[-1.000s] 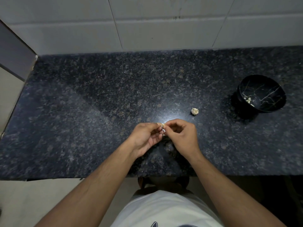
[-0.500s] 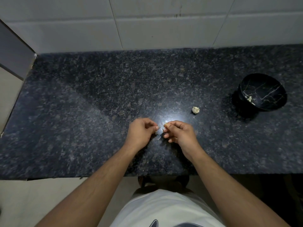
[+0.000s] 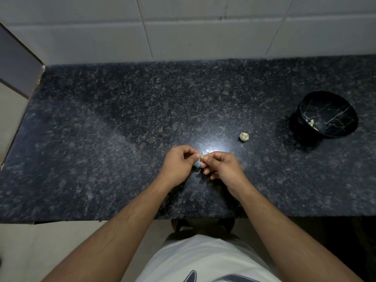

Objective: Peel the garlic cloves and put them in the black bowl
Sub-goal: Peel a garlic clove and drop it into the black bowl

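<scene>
The hands have closed together again; right hand [image 3: 222, 165] pinches a garlic clove [image 3: 202, 157], left hand [image 3: 179, 162] curls beside it, over the speckled dark granite counter [image 3: 122, 139] below white wall tiles [image 3: 203, 37].

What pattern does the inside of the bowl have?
Black bowl with thin pale veins, like marble; seen in the head view.

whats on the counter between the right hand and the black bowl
In the head view, a lone garlic piece sits on the counter between the right hand and the black bowl.
</scene>
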